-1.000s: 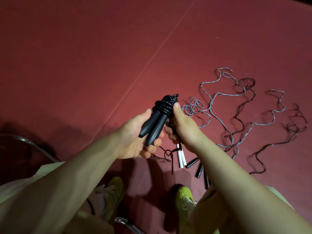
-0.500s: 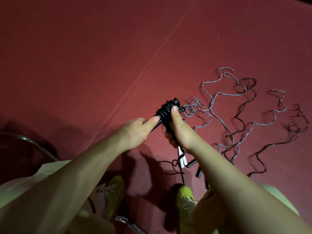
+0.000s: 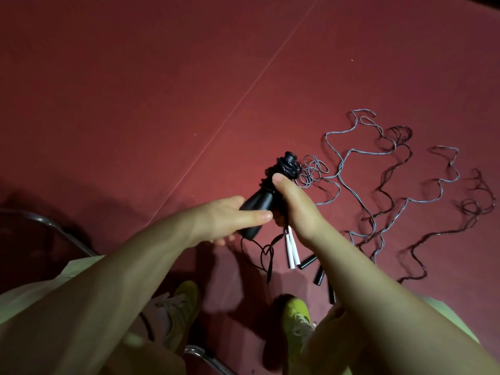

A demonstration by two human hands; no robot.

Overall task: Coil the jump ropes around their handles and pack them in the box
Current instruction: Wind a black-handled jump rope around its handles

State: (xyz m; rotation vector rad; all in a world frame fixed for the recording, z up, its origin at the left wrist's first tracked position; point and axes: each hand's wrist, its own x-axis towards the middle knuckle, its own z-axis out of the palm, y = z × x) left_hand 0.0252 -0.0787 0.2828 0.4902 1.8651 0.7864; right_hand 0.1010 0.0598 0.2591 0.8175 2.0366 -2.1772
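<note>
Left hand [image 3: 224, 217]: grips smooth tapered black handles [image 3: 255, 209]
Right hand [image 3: 295, 204]: thumb clamps glossy coiled black rope [image 3: 285, 169]
Floor [image 3: 162, 90]: wavy grey ropes [image 3: 351, 158]

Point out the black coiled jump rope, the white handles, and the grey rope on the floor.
black coiled jump rope [image 3: 286, 169]: head view, on the wound coils.
white handles [image 3: 291, 251]: head view, mid-length.
grey rope [image 3: 345, 155]: head view, on a bend.

Dark red floor [image 3: 135, 90], thin pale seam [image 3: 243, 96] crossing diagonally, chrome chair frame [image 3: 62, 234] (lower left), dim light
</note>
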